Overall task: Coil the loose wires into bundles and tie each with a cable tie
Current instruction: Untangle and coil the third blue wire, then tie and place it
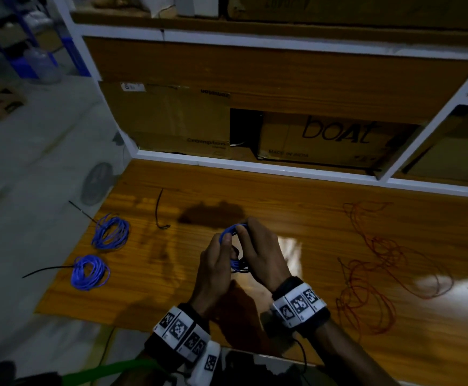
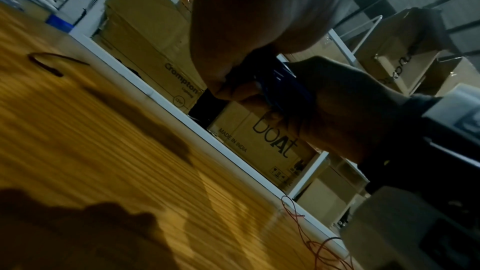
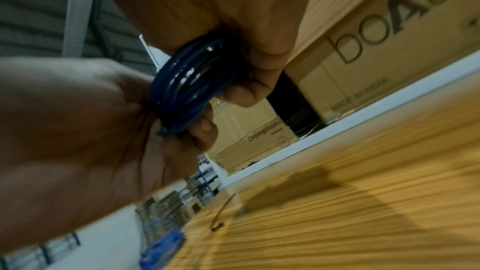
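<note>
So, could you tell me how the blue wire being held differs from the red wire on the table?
The blue wire is wound into a tight coil; the red wire sprawls in loose, tangled loops. The blue wire is held above the table by the left hand and right hand; the red wire lies on it, untouched, to the right. Both are thin insulated wire.
</note>
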A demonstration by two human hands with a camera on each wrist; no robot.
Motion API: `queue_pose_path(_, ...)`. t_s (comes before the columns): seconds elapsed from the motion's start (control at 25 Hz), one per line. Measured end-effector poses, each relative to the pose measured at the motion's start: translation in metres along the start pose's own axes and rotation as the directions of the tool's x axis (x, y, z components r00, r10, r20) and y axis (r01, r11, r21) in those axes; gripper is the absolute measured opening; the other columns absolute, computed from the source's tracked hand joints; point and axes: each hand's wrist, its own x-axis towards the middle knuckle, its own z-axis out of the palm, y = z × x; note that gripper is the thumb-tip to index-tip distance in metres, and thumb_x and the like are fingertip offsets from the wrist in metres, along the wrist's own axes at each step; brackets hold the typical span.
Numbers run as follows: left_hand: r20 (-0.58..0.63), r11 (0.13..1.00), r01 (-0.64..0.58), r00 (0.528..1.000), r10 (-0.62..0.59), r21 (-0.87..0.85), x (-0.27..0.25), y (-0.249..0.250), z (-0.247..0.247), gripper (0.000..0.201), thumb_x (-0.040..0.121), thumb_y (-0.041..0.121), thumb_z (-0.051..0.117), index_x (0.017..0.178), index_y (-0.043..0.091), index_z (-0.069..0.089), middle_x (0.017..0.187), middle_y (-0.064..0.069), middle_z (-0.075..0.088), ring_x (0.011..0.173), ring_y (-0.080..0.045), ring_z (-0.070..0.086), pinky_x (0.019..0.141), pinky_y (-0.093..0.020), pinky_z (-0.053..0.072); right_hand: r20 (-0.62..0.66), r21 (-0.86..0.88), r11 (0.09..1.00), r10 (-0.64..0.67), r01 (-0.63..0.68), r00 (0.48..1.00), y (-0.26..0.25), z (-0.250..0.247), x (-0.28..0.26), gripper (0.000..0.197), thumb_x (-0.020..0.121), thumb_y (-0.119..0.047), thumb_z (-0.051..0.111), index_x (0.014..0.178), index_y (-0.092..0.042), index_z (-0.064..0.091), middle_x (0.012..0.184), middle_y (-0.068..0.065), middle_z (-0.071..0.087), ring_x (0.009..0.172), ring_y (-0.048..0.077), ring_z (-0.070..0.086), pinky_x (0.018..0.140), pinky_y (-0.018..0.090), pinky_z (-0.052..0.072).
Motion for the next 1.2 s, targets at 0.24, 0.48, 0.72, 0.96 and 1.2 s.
queue_pose_path(0.24,-0.117,0.997,0.037,0.993,-0.029,0.061,-0.002,-0.006,-0.040,0.043,0.107,0.040,0.034,0.084,0.012,0.056,0.069,-0.001,0.053,0.055,-0.005,0.049,0.055,-0.018,0.036,0.174,0.199,0.956,0.184,-0.217,0.967,-0.011,0.009,0.026,0.041,0.105,-0.050,0.035,0.102,-0.021,0.064,0.083,-0.001,0.066,0.069,0.011,0.063,0.061,0.031,0.048)
queue_pose_path(0.48,-0.258,0.976,0.203,0.941,-0.218,-0.085,0.001,-0.025,-0.101,0.046,0.108,0.039,0.035,0.077,0.009,0.052,0.069,-0.005,0.048,0.059,-0.018,0.042,0.057,-0.033,0.032,0.557,-0.312,0.948,0.231,-0.057,0.797,0.013,0.072,0.104,0.025,0.100,-0.035,0.058,0.111,-0.015,0.066,0.104,0.005,0.071,0.085,0.022,0.066,0.076,0.042,0.057)
queue_pose_path(0.72,-0.298,0.949,0.275,0.903,-0.310,-0.155,-0.007,-0.053,-0.141,0.048,0.108,0.039,0.037,0.074,0.008,0.050,0.070,-0.009,0.048,0.062,-0.020,0.046,0.063,-0.034,0.037,0.653,-0.454,0.888,0.281,0.067,0.704,0.003,0.145,0.168,0.021,0.094,-0.011,0.066,0.114,-0.012,0.073,0.128,0.003,0.061,0.106,0.022,0.062,0.072,0.025,0.051)
queue_pose_path(0.96,-0.288,0.936,0.283,0.897,-0.335,-0.207,0.000,-0.059,-0.175,0.046,0.108,0.037,0.037,0.076,0.005,0.051,0.065,-0.005,0.046,0.050,-0.008,0.042,0.049,-0.019,0.036,0.583,-0.565,0.821,0.323,0.087,0.745,-0.005,0.197,0.182,0.025,0.095,-0.024,0.065,0.119,-0.017,0.071,0.122,0.013,0.068,0.105,0.031,0.066,0.092,0.047,0.056)
queue_pose_path(1.2,-0.300,0.948,0.274,0.901,-0.312,-0.163,0.012,-0.083,-0.197,0.049,0.096,0.055,0.038,0.068,0.017,0.052,0.062,0.002,0.052,0.058,-0.017,0.048,0.066,-0.041,0.040,0.545,-0.653,0.748,0.356,0.118,0.759,-0.004,0.211,0.177,0.021,0.096,-0.033,0.062,0.101,-0.020,0.077,0.095,0.006,0.075,0.079,0.025,0.070,0.065,0.031,0.051)
